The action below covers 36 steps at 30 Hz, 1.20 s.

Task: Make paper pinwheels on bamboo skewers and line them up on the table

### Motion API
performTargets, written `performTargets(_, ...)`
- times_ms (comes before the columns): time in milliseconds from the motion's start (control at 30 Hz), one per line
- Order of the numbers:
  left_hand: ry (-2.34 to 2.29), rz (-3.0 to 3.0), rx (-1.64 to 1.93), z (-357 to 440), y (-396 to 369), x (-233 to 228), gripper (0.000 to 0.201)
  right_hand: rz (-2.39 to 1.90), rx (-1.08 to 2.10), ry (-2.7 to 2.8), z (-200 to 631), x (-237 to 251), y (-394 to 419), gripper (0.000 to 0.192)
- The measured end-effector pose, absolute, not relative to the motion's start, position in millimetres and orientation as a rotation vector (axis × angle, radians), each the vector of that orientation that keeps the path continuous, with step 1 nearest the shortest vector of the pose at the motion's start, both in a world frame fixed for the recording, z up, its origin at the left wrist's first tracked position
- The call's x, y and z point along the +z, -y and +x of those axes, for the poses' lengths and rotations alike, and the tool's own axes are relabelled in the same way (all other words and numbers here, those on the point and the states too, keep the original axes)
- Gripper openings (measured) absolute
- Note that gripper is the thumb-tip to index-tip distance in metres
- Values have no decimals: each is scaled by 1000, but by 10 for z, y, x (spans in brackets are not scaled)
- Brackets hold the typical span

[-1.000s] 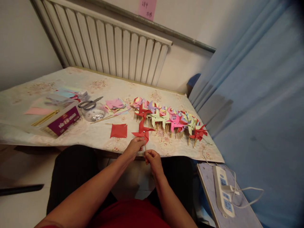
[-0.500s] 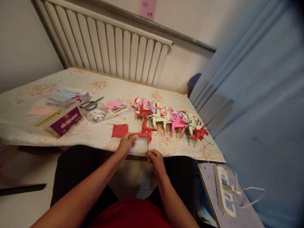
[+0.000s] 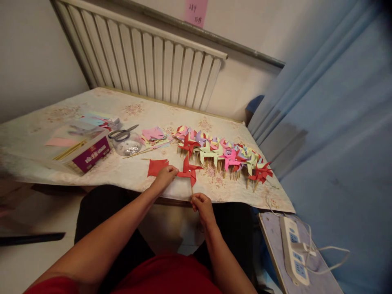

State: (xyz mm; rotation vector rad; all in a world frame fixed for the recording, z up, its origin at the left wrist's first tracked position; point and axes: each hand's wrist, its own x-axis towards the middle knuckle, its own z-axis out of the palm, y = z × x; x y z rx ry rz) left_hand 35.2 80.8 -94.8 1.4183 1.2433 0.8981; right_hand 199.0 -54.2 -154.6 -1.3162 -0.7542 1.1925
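Observation:
A red paper pinwheel [image 3: 189, 170] stands upright over the near part of the table, its blades facing me. My right hand [image 3: 203, 208] pinches the lower end of its thin wooden stick. At the tip of the left blade are the closed fingers of my left hand [image 3: 167, 176]. Just behind that hand lies a stack of red paper squares [image 3: 157, 166], with a stick along its far edge. To the right, a dense group of finished pinwheels [image 3: 231, 157] in red, pink, pale green and purple stands on sticks.
Left on the flowered tablecloth [image 3: 134, 179] are a clear box with a purple label [image 3: 92, 156] holding sticks, a bowl of small metal fasteners [image 3: 131, 149], scissors [image 3: 122, 134] and pastel paper pieces [image 3: 154, 134]. A power strip [image 3: 294, 251] lies on a side board at right.
The view has shifted slightly left, so the table things sit further right. My left fingers remain by the pinwheel's left blade, and my right hand keeps its pinch on the stick.

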Motion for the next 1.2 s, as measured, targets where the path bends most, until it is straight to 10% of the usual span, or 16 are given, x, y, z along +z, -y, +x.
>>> performTargets(1200, -1010, 951, 765, 744, -354, -1092, 31, -1318, 1181, 769, 1884, -1454, 564, 21)
